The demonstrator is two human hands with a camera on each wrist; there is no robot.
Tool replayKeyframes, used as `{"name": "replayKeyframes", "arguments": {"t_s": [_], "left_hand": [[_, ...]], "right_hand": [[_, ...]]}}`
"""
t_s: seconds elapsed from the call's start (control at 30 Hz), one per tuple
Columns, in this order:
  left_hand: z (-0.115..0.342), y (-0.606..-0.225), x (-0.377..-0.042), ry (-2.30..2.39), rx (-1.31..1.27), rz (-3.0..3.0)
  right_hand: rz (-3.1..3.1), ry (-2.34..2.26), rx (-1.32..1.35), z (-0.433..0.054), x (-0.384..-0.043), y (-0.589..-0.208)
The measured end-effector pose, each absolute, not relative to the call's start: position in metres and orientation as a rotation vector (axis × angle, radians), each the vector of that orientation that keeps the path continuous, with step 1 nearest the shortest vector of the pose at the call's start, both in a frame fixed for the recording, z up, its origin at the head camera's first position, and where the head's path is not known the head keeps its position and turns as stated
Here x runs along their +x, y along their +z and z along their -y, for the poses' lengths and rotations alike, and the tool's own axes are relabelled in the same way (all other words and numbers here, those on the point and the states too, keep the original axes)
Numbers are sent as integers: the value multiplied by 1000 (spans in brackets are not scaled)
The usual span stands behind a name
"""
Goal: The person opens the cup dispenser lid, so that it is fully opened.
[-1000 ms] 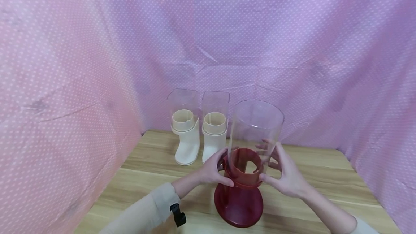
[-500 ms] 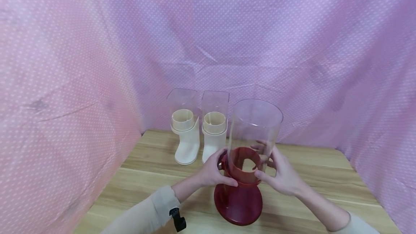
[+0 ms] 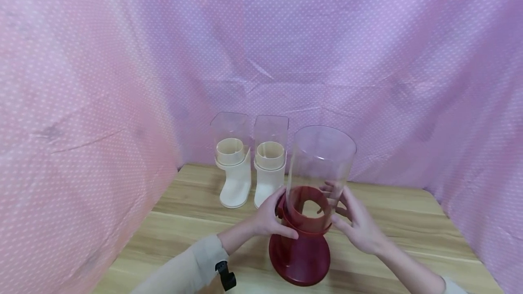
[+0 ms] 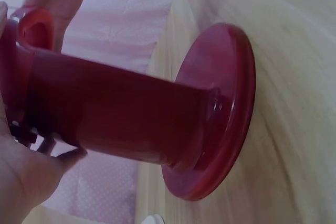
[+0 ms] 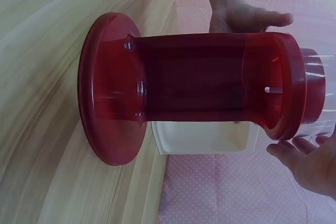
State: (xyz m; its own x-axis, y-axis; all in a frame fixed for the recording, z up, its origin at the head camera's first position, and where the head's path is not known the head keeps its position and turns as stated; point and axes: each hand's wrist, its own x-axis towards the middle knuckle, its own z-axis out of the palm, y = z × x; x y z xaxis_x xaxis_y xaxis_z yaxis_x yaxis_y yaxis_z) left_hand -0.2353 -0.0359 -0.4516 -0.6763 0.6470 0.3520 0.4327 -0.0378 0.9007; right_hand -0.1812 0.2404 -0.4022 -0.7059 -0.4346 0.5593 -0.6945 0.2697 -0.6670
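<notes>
A cereal dispenser stands upright in front of me, with a dark red stand (image 3: 300,262) on a round foot and a clear cylinder (image 3: 323,149) seated in the collar on top. My left hand (image 3: 269,219) grips the collar from the left, thumb across the front and fingers partly hidden behind. From the right, my right hand (image 3: 361,226) holds the cylinder's lower end, its fingers curved behind the clear wall and its thumb at the near side. In the right wrist view, the right fingertips (image 5: 281,150) lie right at the collar's rim. The round foot (image 4: 220,108) rests on the table.
Two white dispensers with clear square canisters, a left one (image 3: 234,185) and a right one (image 3: 269,178), stand behind and to the left. The wooden table (image 3: 184,230) runs back to a pink dotted cloth (image 3: 286,49). A black strap (image 3: 224,276) hangs at my left sleeve.
My right thumb moved left over the cylinder's front, then back right to its edge. My left hand keeps its grip, its thumb a little further right. The dispenser stays almost in place.
</notes>
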Motion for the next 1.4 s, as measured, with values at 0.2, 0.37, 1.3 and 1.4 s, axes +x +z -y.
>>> {"name": "replayKeyframes", "arguments": {"t_s": [0.2, 0.37, 1.3, 1.4], "left_hand": [[37, -451, -241, 1786, 1185, -1971], [35, -451, -238, 1823, 1143, -1992], [22, -459, -231, 1938, 1099, -2147], [22, -458, -232, 1934, 1125, -2159]], "right_hand": [[2238, 1415, 1065, -237, -181, -402], [2235, 1409, 1080, -233, -182, -400], [2019, 1750, 1166, -215, -215, -338], [2067, 1726, 1121, -213, -212, -332]]}}
